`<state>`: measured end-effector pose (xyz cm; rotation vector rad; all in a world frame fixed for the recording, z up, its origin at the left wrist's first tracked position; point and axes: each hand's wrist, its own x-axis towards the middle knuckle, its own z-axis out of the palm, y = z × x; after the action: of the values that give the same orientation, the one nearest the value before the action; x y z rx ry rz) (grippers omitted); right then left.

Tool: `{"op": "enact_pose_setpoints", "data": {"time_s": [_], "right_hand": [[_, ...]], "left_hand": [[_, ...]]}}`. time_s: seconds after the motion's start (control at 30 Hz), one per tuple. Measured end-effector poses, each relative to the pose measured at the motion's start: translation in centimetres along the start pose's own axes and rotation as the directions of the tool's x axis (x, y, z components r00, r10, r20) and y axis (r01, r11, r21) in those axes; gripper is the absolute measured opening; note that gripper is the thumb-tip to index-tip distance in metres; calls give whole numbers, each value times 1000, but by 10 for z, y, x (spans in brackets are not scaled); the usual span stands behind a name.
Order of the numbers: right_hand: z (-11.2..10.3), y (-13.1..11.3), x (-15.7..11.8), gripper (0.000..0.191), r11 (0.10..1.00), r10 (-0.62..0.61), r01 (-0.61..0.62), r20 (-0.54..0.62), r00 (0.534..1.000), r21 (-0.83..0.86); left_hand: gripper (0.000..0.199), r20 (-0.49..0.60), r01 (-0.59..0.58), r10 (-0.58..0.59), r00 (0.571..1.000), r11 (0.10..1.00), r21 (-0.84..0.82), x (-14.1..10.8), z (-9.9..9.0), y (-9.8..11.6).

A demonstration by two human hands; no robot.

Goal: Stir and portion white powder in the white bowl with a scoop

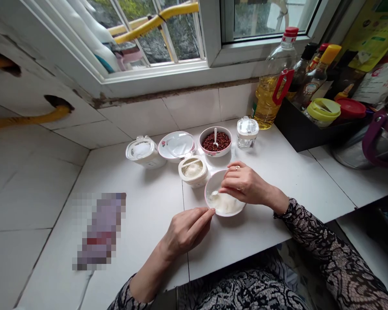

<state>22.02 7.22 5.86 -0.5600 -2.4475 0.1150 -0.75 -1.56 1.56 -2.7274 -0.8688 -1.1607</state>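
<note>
A white bowl [208, 186] with a pinkish rim stands near the counter's front and holds white powder [226, 203]. At its left front side, my left hand [191, 228] is closed, with the fingertips gripping the rim. My right hand [244, 183], with a ring on one finger, is over the bowl with curled fingers. It appears to hold a small white spoon [215, 194], whose tip is in the powder; the handle is hidden by the fingers. Just behind on the left sits an uncovered cream-coloured container [198, 181] with pale contents.
Farther back are a bowl of dark red beans [210, 141] with a white spoon, a lidded jar [247, 133], a flowered plate [171, 142] and a lidded container [150, 160]. An oil bottle [265, 101] and a black condiment box [289, 125] stand right. A blurred-out object [101, 232] lies left.
</note>
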Motion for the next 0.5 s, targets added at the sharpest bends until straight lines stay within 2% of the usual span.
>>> {"op": "enact_pose_setpoints", "data": {"time_s": [0.13,0.3,0.5], "right_hand": [[1,2,-1,33,992,124,-125,-78,989,-11],[7,-1,-2,33,983,183,-181,-47,982,28],[9,-3,-2,32,966,258,-254,-97,961,54]], "left_hand": [[24,-2,-11,11,1000,1000,-8,0,0,0],[26,-2,-5,5,1000,1000,2,0,1,0],[23,-6,-24,24,1000,1000,18,1,1,0]]}}
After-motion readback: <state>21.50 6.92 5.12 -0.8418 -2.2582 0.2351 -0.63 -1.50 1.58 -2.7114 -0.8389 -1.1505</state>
